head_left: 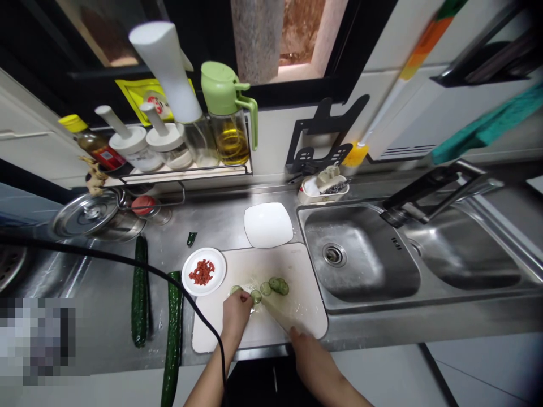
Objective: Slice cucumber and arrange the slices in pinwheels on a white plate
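Round cucumber slices (279, 285) lie on the white cutting board (297, 260), several of them overlapping right of the middle. My left hand (237, 311) is over the board's left part, its fingers pinched at a cucumber slice (255, 297); another slice shows just beyond its fingertips. At the board's front right, my right hand (303, 345) is closed around the handle of a knife (275, 315), whose blade points up and left toward the slices. A white plate of chopped red pieces (202, 272) rests at the board's upper left corner.
Two whole cucumbers (139, 294) (173, 328) lie at left, near a lidded pot (91, 215). An empty white dish (268, 225) sits behind the board. A double sink (360, 254) is at right. Seasoning jars and an oil bottle (231, 130) stand on a rack. A black cable crosses the view.
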{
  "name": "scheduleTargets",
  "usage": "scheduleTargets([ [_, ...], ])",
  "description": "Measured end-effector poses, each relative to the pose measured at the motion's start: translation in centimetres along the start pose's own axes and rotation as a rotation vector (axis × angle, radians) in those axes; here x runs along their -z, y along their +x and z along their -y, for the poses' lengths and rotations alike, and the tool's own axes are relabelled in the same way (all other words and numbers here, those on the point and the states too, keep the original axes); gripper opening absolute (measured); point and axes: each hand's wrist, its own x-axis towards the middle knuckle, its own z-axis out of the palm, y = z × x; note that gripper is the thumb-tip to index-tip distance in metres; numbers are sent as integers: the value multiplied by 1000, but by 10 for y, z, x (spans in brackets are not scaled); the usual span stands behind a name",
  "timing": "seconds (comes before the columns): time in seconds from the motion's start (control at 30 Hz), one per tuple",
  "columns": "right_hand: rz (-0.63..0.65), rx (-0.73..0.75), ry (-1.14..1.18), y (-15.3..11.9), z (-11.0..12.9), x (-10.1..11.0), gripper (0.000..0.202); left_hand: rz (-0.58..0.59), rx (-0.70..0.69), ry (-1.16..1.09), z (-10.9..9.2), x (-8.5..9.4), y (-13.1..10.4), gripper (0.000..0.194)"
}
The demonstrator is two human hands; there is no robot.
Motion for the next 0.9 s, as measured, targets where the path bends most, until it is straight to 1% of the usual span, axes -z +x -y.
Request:
scheduleTargets([
  [0.1, 16, 4, 41, -5, -11, -2, 53, -5, -28, -5, 2, 1, -1, 17],
  [0.2, 26, -13, 53, -7, -15, -3, 52, -40, -45, 3, 8, 6, -2, 17],
  [0.43, 23, -33, 36, -8, -11, 1, 53, -129, 72, -1, 29, 26, 6, 21],
  [0.53, 21, -30, 37, -10, -11, 3, 51, -136, 79, 14, 36, 31, 8, 21],
  [0.63, 2, -8, 49, -10, -12, 1, 50, -159, 69, 27, 38, 31, 7, 19],
  [0.7, -3, 0, 58, -8, -14, -2, 48, -192, 32, 32, 36, 29, 6, 18],
  [0.77, -3, -1, 53, -7, -16, -6, 48, -199, -42, 34, 29, 24, 7, 20],
  [0.83, -1, 0, 43, -6, -17, -8, 50, -149, -158, 37, 19, 17, 10, 21],
  [0.9, 6, -3, 33, -5, -16, -8, 52, -51, -286, 46, 8, 8, 16, 25],
])
